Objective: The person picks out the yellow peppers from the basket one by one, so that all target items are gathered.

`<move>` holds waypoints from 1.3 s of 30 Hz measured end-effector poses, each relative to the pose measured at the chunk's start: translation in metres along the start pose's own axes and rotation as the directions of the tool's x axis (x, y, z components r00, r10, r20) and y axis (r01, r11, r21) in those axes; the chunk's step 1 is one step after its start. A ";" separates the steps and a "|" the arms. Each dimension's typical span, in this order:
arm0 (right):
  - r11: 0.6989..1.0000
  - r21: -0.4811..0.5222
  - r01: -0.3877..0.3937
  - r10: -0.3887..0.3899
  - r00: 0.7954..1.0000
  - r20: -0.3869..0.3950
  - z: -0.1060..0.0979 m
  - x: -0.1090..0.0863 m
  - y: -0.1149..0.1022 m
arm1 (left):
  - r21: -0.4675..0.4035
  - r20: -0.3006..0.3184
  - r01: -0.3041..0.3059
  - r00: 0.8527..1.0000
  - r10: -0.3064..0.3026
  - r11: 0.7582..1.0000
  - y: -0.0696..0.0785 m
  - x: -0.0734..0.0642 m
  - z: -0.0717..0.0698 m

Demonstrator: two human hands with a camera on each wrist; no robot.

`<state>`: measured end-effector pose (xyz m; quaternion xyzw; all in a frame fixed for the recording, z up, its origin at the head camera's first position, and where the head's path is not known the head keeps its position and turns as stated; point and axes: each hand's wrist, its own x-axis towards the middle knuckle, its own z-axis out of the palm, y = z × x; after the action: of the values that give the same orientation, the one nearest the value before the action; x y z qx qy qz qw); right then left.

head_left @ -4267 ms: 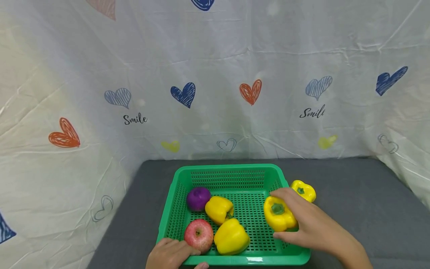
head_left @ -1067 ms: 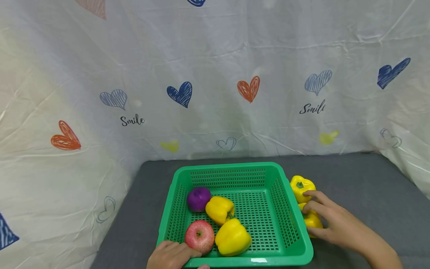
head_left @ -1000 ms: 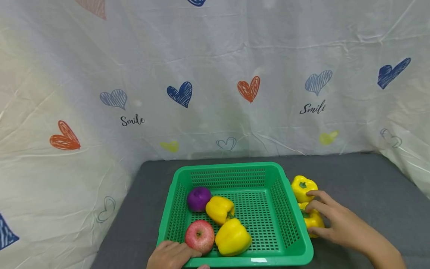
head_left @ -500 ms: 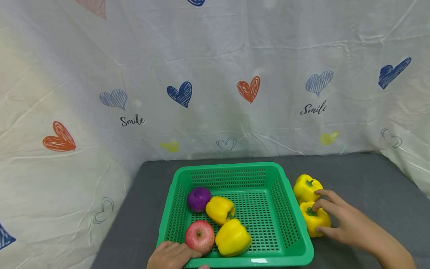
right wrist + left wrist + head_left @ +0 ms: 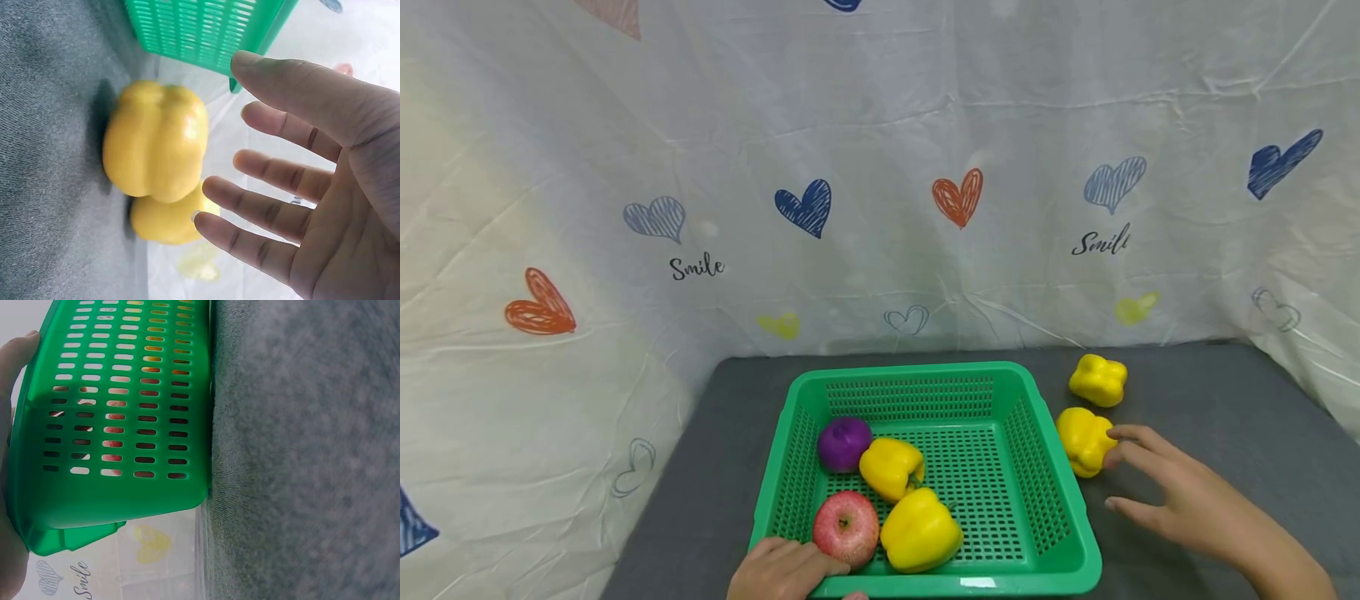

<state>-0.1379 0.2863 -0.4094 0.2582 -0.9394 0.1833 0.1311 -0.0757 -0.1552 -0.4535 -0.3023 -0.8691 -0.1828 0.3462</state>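
Note:
My left hand [image 5: 786, 571] grips the front-left rim of a green plastic basket [image 5: 917, 372], its fingers over the edge. In the left wrist view the slotted basket wall [image 5: 147, 431] stands on the grey cloth. Just right of the basket lies a yellow bell pepper [image 5: 1082, 443]; a second yellow bell pepper [image 5: 1099, 381] lies behind it. My right hand [image 5: 1187, 504] is beside the nearer pepper, holding nothing. The right wrist view shows its fingers [image 5: 269, 209] spread and slightly bent, apart from the nearer pepper [image 5: 156, 144].
Inside the basket are a red apple [image 5: 846, 527], a purple round vegetable [image 5: 844, 444] and two more yellow bell peppers, one farther back [image 5: 891, 468] and one in front [image 5: 921, 531]. Behind the grey cloth surface [image 5: 1180, 400] hangs a white curtain [image 5: 880, 267] printed with hearts.
My right hand carried a bell pepper out over the basket's right side, set it down and let go. Both outside peppers have since rolled and shifted backward. My left hand stayed on the rim.

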 end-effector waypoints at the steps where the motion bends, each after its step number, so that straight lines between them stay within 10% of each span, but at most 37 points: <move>1: 1.000 -0.003 0.006 -0.006 1.000 -0.005 0.000 0.000 0.000 | -0.002 0.000 0.002 1.000 -0.002 1.000 0.000 0.000 0.000; 21: 0.985 0.048 0.165 -0.161 0.983 -0.088 -0.005 0.021 -0.028 | -0.013 -0.017 -0.015 1.000 0.015 1.000 0.001 0.002 0.001; 39: 0.943 0.143 0.301 -0.308 0.951 0.031 0.029 0.052 -0.078 | 0.005 -0.045 -0.021 0.999 0.021 1.000 0.000 0.001 0.003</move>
<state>-0.1437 0.1892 -0.3964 0.4135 -0.8766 0.2177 0.1151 -0.0776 -0.1528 -0.4552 -0.3063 -0.8583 -0.1839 0.3682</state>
